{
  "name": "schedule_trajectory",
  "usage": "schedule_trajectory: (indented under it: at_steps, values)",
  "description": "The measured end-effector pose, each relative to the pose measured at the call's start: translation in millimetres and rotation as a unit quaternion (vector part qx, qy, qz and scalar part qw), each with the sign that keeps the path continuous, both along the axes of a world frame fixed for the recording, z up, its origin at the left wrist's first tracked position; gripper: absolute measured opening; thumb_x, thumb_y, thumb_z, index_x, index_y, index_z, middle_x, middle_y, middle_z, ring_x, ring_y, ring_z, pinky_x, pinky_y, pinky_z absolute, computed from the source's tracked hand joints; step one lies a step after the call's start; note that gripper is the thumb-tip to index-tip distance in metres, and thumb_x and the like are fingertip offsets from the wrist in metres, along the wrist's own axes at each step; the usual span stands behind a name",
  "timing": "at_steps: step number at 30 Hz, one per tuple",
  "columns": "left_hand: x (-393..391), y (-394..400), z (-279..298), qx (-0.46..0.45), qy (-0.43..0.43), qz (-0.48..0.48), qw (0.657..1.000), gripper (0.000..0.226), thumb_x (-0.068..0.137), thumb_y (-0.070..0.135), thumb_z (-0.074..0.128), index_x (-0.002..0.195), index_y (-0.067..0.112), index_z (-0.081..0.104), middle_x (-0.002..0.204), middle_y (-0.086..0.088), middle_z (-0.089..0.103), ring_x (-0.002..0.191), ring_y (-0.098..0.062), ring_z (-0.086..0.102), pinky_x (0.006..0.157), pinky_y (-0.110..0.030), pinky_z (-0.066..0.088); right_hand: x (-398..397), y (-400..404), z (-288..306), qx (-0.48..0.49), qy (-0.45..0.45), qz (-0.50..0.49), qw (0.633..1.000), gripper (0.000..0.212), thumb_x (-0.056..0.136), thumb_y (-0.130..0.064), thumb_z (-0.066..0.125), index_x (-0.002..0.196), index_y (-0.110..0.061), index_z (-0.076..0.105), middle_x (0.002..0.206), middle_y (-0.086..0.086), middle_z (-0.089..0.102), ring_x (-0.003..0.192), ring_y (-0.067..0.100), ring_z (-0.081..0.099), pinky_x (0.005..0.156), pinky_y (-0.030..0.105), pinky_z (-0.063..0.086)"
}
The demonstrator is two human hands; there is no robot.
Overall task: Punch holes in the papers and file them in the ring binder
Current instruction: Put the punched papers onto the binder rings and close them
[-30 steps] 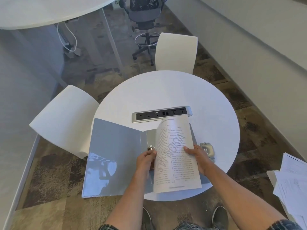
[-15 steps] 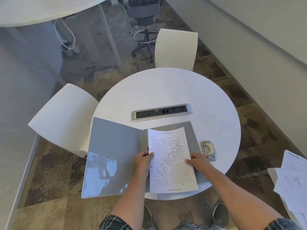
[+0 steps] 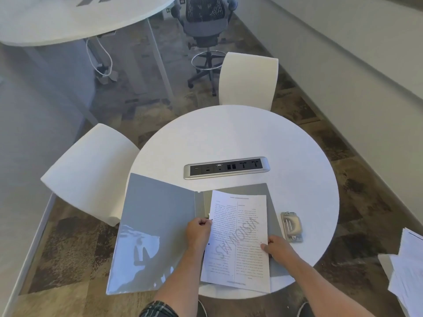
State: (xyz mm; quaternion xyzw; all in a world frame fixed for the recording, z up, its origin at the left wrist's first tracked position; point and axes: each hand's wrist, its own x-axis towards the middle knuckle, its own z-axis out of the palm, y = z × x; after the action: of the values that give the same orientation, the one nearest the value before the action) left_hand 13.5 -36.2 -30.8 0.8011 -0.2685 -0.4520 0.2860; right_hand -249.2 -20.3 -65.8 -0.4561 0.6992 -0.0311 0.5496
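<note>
**Printed sheet held over open ring binder on round tabletop**

A grey ring binder (image 3: 158,227) lies open at the near edge of a round white tabletop (image 3: 240,138), its left cover overhanging the rim. A printed sheet (image 3: 238,241), set in two columns and crossed by a faint diagonal watermark, lies over the binder's right half, its near edge reaching past the tabletop. Two punched holes show along its left margin. The left hand (image 3: 198,232) sits at the binder's spine, its grip curled and pinching the sheet's left edge beside the upper hole, just by the metal rings; the rings themselves are mostly hidden. The right hand (image 3: 275,247) holds the sheet's right edge, thumb on top and fingers tucked beneath the paper. A beige hole punch (image 3: 291,226) rests on the tabletop just right of the binder. Farther back, a silver power and data strip (image 3: 226,167) is set into the tabletop. Two white chairs (image 3: 91,172) stand at the left and far sides. A loose stack of papers (image 3: 407,271) sits at the right edge of view.
</note>
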Motion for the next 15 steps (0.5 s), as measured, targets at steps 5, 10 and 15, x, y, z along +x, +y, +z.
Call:
schedule_trajectory:
  at_steps: [5, 10, 15]
  values:
    - [0.2, -3.2, -6.2, 0.010, -0.025, 0.000, 1.000, 0.013, 0.094, 0.021, 0.070, 0.083, 0.013, 0.071, 0.088, -0.001, 0.074, 0.078, -0.017, 0.067, 0.063, -0.027, 0.054, 4.9, -0.4, -6.1, -0.015, 0.034, -0.001, 0.999, 0.024, 0.101, -0.030, 0.058, 0.085, -0.013, 0.054, 0.089, 0.002, 0.070, 0.081, 0.017, 0.066, 0.071, 0.031, 0.050]
    - [-1.5, -16.2, -5.6, 0.012, -0.032, 0.011, 0.999, 0.022, 0.092, 0.021, 0.070, 0.073, 0.012, 0.065, 0.084, -0.006, 0.076, 0.066, -0.018, 0.062, 0.057, -0.027, 0.051, 5.8, -9.6, -4.8, -0.004, 0.033, 0.000, 0.999, 0.025, 0.100, -0.037, 0.057, 0.092, -0.013, 0.056, 0.097, 0.001, 0.073, 0.090, 0.018, 0.070, 0.087, 0.039, 0.058]
    - [-2.4, -38.0, 4.1, -0.002, -0.061, 0.015, 0.998, 0.025, 0.091, 0.022, 0.071, 0.069, 0.015, 0.062, 0.071, 0.000, 0.069, 0.062, -0.017, 0.058, 0.059, -0.027, 0.049, 5.8, -32.2, 0.5, -0.012, 0.018, 0.007, 1.000, 0.018, 0.098, -0.032, 0.064, 0.100, -0.015, 0.060, 0.100, -0.001, 0.074, 0.093, 0.019, 0.071, 0.092, 0.044, 0.058]
